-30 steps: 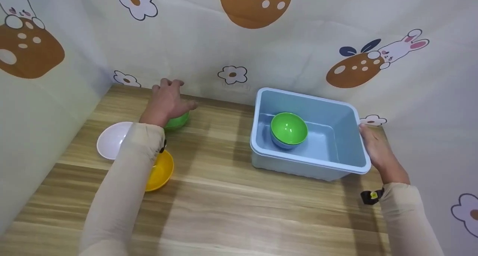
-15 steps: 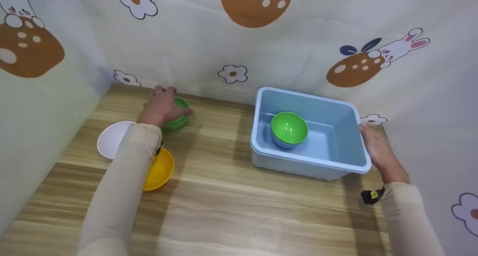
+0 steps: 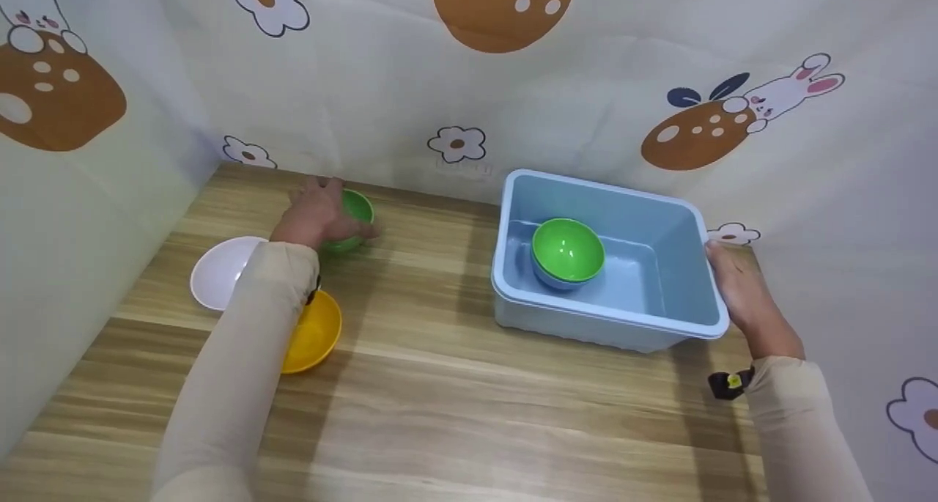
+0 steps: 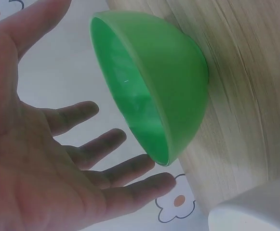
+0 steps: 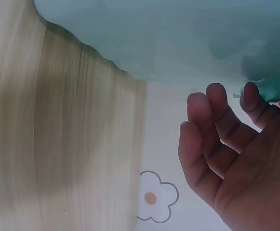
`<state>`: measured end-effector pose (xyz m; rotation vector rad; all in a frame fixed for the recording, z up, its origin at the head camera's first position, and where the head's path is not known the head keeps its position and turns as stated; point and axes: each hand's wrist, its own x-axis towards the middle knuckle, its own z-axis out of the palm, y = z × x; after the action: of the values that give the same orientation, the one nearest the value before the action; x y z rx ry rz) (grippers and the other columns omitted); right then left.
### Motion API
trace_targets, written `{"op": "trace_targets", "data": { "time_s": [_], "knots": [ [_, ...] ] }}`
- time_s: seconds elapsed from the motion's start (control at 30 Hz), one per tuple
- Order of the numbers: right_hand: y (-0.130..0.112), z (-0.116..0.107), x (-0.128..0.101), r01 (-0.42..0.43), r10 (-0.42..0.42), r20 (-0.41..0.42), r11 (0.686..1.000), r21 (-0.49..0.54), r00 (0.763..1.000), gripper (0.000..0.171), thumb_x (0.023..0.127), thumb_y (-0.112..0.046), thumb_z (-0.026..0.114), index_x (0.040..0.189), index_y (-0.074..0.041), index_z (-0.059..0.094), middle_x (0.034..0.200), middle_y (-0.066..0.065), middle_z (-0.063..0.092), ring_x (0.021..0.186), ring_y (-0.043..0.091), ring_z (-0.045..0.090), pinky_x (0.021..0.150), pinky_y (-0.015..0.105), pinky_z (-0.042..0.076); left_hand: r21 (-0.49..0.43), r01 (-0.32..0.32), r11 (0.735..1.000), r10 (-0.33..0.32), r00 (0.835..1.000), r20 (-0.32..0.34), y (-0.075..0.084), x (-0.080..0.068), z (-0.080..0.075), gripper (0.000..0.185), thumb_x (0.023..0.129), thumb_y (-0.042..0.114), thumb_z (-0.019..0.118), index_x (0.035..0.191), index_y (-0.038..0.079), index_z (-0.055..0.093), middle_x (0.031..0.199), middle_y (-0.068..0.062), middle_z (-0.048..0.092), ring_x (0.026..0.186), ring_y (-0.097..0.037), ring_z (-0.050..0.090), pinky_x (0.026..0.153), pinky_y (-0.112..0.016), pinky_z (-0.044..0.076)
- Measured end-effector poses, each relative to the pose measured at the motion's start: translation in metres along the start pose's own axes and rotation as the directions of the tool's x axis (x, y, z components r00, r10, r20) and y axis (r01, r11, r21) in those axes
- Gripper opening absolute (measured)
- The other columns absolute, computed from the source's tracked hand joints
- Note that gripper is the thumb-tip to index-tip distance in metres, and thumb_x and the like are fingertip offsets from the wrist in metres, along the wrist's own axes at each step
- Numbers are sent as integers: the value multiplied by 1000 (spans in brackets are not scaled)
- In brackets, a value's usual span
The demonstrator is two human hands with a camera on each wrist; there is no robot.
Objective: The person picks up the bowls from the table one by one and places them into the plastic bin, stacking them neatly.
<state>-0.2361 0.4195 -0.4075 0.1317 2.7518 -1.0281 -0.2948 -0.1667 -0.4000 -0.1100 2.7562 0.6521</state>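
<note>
A small green bowl [image 3: 357,212] lies near the back wall, tipped so its opening faces my left hand [image 3: 316,212]. In the left wrist view that bowl [image 4: 168,82] sits between thumb and spread fingers of the left hand [image 4: 48,159], whose palm faces it without closing. A light blue bin [image 3: 689,216] stands at the right with another green bowl [image 3: 568,251] stacked on a blue bowl [image 3: 549,281] inside. My right hand [image 3: 736,286] holds the bin's right rim. In the right wrist view the right hand [image 5: 231,144] has its fingers curled up under that rim.
A white bowl [image 3: 220,271] and a yellow bowl [image 3: 315,333] sit at the left under my left forearm. Patterned cloth walls close in the wooden table [image 3: 440,385] at the back, left and right.
My left hand has come down and drawn back from above the green bowl to its left side; the bowl now shows beside the hand, tipped toward it. The right hand and bin stayed put.
</note>
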Motion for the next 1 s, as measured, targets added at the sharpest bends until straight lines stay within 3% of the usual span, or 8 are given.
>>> {"op": "trace_targets", "data": {
  "time_s": [0.2, 0.67, 0.9, 1.0],
  "knots": [
    [-2, 1, 0, 43, -43, -20, 999, -13, 999, 82, 106, -58, 3, 147, -1, 46, 129, 28, 59, 108, 34, 59, 81, 34, 47, 20, 12, 1000, -12, 1000, 2, -1, 1, 1, 109, 78, 56, 79, 154, 0, 26, 152, -38, 23, 135, -57, 31, 105, -66, 45],
    [-2, -1, -1, 3, -3, 3, 1000, -5, 1000, 85, 103, -63, 1, 149, -4, 42, 133, 28, 55, 117, 41, 54, 84, 37, 44, -11, 28, 1000, -27, 1000, 7, -2, 4, 2, 112, 71, 41, 87, 155, 0, 26, 158, -35, 20, 133, -56, 30, 102, -68, 46],
    [-2, -1, -1, -17, 17, -2, 1000, -12, 1000, 88, 103, -65, 4, 149, -1, 41, 138, 32, 51, 124, 47, 51, 93, 51, 43, -10, 49, 999, -49, 999, 4, -1, 5, 3, 107, 69, 36, 89, 148, -7, 33, 147, -35, 27, 126, -53, 35, 99, -65, 49],
    [-2, 0, 0, -8, 8, -8, 1000, -19, 1000, 86, 104, -63, 3, 149, -2, 42, 136, 31, 53, 122, 45, 52, 92, 49, 43, -22, 60, 998, -60, 998, 17, -1, 5, 2, 105, 67, 37, 90, 145, -7, 36, 144, -34, 28, 126, -53, 34, 100, -64, 49]
  ]
}}
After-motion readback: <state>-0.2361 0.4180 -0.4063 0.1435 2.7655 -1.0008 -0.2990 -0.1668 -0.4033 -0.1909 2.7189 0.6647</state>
